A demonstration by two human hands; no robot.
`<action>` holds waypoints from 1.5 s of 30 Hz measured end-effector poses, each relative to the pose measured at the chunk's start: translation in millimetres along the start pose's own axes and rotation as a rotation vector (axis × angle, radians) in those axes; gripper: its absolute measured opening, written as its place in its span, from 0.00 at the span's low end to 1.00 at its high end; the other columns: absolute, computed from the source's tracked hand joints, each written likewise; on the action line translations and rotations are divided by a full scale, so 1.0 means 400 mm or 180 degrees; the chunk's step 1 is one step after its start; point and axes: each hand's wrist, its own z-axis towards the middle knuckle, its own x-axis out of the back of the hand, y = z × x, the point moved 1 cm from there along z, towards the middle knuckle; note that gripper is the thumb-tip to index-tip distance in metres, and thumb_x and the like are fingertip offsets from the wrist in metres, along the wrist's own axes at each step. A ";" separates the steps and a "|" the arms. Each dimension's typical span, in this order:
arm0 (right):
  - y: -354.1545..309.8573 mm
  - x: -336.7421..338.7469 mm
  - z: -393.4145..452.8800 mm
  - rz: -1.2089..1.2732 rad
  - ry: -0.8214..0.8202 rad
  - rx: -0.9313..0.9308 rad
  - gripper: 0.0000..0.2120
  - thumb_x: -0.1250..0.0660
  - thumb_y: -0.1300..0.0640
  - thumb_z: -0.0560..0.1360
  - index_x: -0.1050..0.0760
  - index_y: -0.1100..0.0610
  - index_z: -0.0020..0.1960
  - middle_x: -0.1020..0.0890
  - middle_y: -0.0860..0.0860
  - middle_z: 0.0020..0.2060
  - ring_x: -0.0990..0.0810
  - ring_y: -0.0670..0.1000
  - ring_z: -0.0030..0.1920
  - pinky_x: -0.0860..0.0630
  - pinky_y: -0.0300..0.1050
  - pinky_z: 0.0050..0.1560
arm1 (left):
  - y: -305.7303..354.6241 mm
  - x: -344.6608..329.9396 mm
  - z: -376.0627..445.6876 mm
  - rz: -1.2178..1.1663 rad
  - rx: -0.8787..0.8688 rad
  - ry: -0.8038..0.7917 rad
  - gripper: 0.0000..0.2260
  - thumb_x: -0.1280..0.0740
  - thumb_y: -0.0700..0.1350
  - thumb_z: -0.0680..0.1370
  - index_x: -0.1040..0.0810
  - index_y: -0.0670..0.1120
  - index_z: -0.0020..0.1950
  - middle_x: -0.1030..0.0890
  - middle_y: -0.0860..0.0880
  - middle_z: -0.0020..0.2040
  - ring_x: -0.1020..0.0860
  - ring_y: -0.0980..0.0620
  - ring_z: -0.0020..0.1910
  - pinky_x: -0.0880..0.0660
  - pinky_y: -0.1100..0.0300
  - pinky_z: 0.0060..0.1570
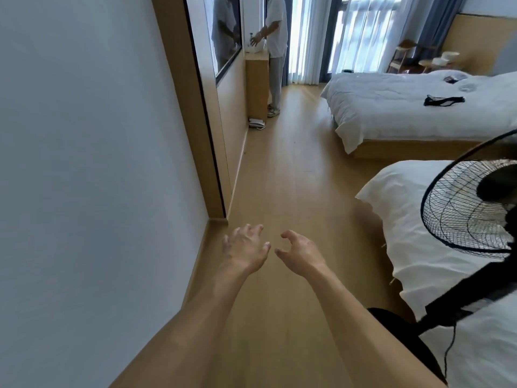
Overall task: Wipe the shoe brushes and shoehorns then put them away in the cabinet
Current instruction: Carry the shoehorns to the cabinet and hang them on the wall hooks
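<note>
No shoe brushes or shoehorns are seen anywhere, both the left hand [246, 247] and right hand [298, 250] being held out empty, fingers loosely curled, at lower centre over the wooden floor [293, 152]; the items are best located first.

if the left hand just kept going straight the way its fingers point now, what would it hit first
Probably nothing soon. The left hand points along the bare wooden floor. The white wall and its wooden corner trim lie left of that line, though depth is hard to judge here.
</note>
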 end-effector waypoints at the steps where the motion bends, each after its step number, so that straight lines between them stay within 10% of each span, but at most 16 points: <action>1: -0.005 0.016 0.043 -0.0020 -0.0015 0.0004 0.24 0.34 0.47 0.79 0.31 0.51 0.73 0.25 0.55 0.68 0.27 0.55 0.68 0.29 0.48 0.67 | 0.005 0.004 0.043 -0.0010 0.0010 -0.0012 0.23 0.41 0.58 0.80 0.36 0.53 0.75 0.32 0.49 0.73 0.35 0.47 0.72 0.38 0.45 0.71; 25: -0.124 0.369 1.071 0.0490 0.0647 -0.0910 0.23 0.34 0.48 0.79 0.31 0.50 0.73 0.26 0.52 0.70 0.27 0.53 0.69 0.28 0.51 0.69 | 0.159 0.132 1.295 -0.0016 -0.1049 -0.0235 0.21 0.40 0.59 0.78 0.31 0.55 0.70 0.28 0.50 0.69 0.31 0.48 0.69 0.39 0.46 0.68; 45: 0.100 0.839 1.943 0.0804 0.0796 -0.0848 0.24 0.34 0.49 0.78 0.30 0.50 0.73 0.25 0.52 0.70 0.27 0.52 0.69 0.29 0.46 0.68 | 0.615 0.156 2.205 0.0125 -0.1269 -0.0279 0.22 0.40 0.58 0.79 0.33 0.54 0.72 0.29 0.50 0.70 0.31 0.48 0.69 0.37 0.48 0.68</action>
